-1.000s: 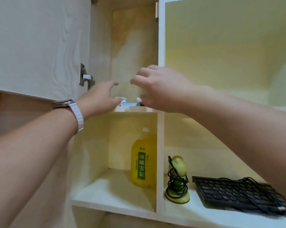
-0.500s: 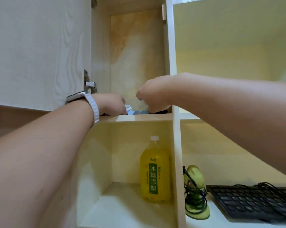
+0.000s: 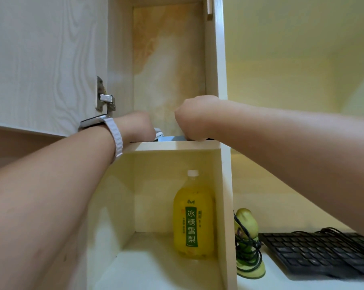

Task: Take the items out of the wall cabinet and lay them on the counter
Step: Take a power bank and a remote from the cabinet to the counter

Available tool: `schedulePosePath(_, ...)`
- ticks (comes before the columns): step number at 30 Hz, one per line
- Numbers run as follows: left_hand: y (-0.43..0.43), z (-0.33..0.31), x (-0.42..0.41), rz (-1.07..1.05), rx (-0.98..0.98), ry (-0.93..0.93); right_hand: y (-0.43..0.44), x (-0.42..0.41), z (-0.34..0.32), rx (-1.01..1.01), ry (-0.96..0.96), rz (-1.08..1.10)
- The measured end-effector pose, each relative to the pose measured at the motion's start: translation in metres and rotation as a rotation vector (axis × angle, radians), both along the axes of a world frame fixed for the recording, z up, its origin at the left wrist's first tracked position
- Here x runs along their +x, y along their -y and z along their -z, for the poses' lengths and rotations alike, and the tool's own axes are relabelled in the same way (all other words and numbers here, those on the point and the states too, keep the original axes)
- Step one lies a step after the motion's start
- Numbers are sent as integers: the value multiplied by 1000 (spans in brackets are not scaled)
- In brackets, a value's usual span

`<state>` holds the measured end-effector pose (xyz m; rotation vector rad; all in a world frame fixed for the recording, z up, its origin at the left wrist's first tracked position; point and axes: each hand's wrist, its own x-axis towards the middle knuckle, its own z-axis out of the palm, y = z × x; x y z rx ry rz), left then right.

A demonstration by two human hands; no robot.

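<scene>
Yellow bottle (image 3: 193, 218) labelled 冰糖雪梨 | left hand (image 3: 135, 126), right hand (image 3: 194, 118) at bluish item (image 3: 171, 138), perhaps flat | grip: fingers hidden, cannot tell

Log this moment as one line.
phase: reach onto upper shelf | left hand: at flat pale item, fingers hidden | right hand: at same item, grip unclear | bottle: below, untouched

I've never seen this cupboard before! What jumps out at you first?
The left hand and right hand reach up to a flat pale-blue thing on the upper shelf. Below them stands a yellow plastic drink bottle with a green label and white cap. Right of it sit a green cable-wrapped figurine and a black keyboard.
</scene>
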<state>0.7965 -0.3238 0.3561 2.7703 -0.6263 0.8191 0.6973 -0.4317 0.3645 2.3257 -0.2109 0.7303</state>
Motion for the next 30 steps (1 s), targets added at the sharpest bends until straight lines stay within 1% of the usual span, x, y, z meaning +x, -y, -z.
schedulePosePath(3, -3, 1, -1, 17, -53, 52, 3, -1, 5, -8, 99, -70)
schedulePosePath(6, -8, 3, -4, 29, -141, 102, 7, 1, 9, -29, 244, -182)
schedulePosePath(8, -9, 4, -8, 32, -212, 127, 11, -2, 12, -7, 320, -274)
schedulePosePath(11, -10, 7, -11, 40, -306, 173, 24, -7, 23, 29, 450, -527)
schedulePosePath(13, -10, 8, -10, 58, -310, 244, 29, -14, 33, 84, 574, -694)
schedulePosePath(15, -11, 11, -9, 64, -326, 354, 32, -24, 41, 254, 697, -771)
schedulePosePath(18, -12, 15, -15, 112, -376, 565, 38, -46, 52, 633, 890, -959)
schedulePosePath(20, -10, 21, -25, 203, -408, 680, 41, -61, 63, 811, 984, -1078)
schedulePosePath(22, -5, 31, -39, 317, -471, 771, 45, -74, 75, 993, 1016, -1206)
schedulePosePath(25, 5, 51, -59, 419, -681, 805, 49, -93, 92, 1297, 1037, -1340)
schedulePosePath(27, 11, 67, -69, 489, -847, 793, 51, -102, 103, 1481, 1061, -1363)
schedulePosePath(30, 17, 90, -84, 631, -1119, 708, 56, -111, 122, 1735, 1051, -1347)
